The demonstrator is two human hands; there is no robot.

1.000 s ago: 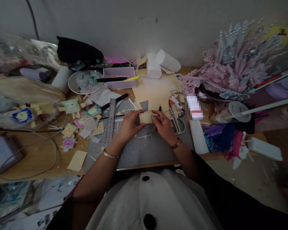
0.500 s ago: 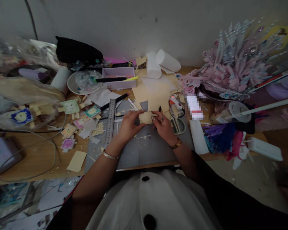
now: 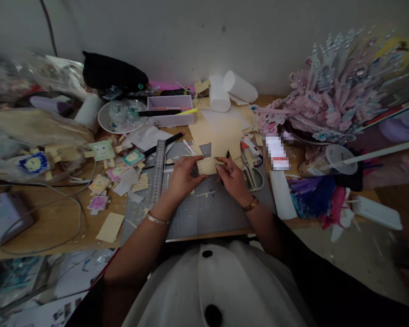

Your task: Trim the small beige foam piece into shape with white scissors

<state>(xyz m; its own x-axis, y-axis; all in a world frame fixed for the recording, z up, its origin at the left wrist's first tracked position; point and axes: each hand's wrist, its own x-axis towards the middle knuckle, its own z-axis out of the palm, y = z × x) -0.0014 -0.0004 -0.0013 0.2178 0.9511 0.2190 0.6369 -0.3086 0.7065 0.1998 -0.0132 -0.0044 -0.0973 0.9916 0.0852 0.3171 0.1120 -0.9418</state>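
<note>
Between my two hands, above the grey cutting mat, is a small cream-coloured card with a raised bumpy pattern. My left hand pinches its left edge between thumb and fingers. At its right edge, the fingers of my right hand are closed on it as well. A metal ruler lies on the mat left of my left hand. Scissors with pale handles rest just right of my right hand. Another patterned piece sits at the mat's left side.
Small square paper figures with drawn faces lie on the left, near a grey cable. Cream sheets and a lilac box stand behind. To the right are a plastic cup, pipe cleaners and pink jewelled crowns.
The view has shifted very slightly. Both hands still grip the patterned card in nearly the same place, and its tilt looks slightly different.
</note>
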